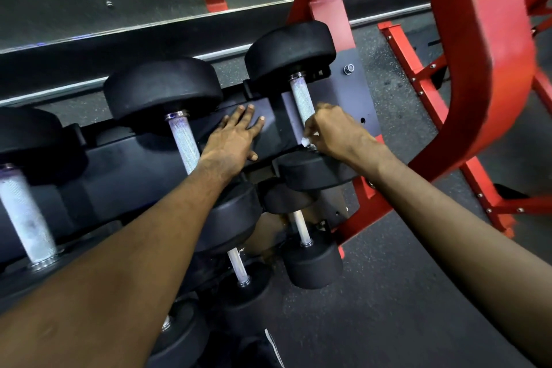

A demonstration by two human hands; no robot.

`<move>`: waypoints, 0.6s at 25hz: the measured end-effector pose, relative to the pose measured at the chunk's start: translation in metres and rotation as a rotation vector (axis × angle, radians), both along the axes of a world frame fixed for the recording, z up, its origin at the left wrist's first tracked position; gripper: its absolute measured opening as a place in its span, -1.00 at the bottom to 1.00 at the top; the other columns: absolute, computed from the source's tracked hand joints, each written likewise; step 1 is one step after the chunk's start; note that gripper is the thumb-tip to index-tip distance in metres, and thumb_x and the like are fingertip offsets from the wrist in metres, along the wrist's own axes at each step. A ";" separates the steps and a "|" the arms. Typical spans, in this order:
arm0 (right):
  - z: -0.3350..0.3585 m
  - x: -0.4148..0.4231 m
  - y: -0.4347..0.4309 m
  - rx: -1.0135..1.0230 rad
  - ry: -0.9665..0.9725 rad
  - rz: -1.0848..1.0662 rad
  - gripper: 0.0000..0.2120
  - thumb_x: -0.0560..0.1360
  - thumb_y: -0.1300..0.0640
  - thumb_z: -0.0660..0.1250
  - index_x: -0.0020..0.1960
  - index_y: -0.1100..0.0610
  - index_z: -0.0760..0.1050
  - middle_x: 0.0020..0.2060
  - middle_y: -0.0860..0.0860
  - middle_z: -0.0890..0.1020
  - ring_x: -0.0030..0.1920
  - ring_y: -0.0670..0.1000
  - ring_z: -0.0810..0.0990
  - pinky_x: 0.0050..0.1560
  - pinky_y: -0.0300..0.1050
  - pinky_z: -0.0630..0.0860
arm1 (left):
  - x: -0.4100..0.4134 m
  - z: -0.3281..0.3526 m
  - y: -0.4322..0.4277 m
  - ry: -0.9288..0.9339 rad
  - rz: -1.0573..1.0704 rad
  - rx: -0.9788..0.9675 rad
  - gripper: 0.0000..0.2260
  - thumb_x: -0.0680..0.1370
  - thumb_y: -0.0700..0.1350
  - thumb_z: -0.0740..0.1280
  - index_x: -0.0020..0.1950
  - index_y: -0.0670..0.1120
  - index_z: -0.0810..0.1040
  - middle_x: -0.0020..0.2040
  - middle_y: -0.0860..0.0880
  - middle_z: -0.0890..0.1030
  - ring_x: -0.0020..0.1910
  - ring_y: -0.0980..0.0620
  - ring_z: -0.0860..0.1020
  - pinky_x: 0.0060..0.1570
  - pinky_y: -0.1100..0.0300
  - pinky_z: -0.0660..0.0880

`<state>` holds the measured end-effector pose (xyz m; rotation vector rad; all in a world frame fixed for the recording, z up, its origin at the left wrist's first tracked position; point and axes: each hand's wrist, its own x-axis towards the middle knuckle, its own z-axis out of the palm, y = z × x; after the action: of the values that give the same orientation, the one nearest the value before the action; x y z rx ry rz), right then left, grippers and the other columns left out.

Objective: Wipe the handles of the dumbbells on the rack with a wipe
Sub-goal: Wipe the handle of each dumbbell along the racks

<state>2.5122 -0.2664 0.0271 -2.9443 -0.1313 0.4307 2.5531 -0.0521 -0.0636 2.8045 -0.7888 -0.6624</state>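
Wipe sits clenched in our right grip round dumbbell handle for scrubbing, left grip released flat on rack, likely bracing us.

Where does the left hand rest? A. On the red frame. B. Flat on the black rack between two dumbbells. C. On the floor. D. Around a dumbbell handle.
B: the left hand lies with straight fingers on the rack, between the middle handle and the rightmost handle, where the right hand holds the wipe.
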 end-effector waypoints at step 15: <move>-0.017 0.014 -0.010 0.396 -0.238 -0.447 -0.89 0.43 0.24 0.35 -0.12 0.07 0.61 -0.21 -0.06 0.67 -0.18 -0.07 0.65 -0.17 -0.39 0.41 | -0.002 0.004 -0.002 -0.002 -0.023 0.079 -0.22 0.63 0.08 0.30 0.65 0.12 -0.19 0.65 0.00 -0.28 0.62 -0.04 -0.29 0.56 -0.19 -0.22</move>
<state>2.5264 -0.2764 0.0098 -2.5149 0.3645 -0.0127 2.5508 -0.0538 -0.0594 2.8709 -0.8137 -0.7098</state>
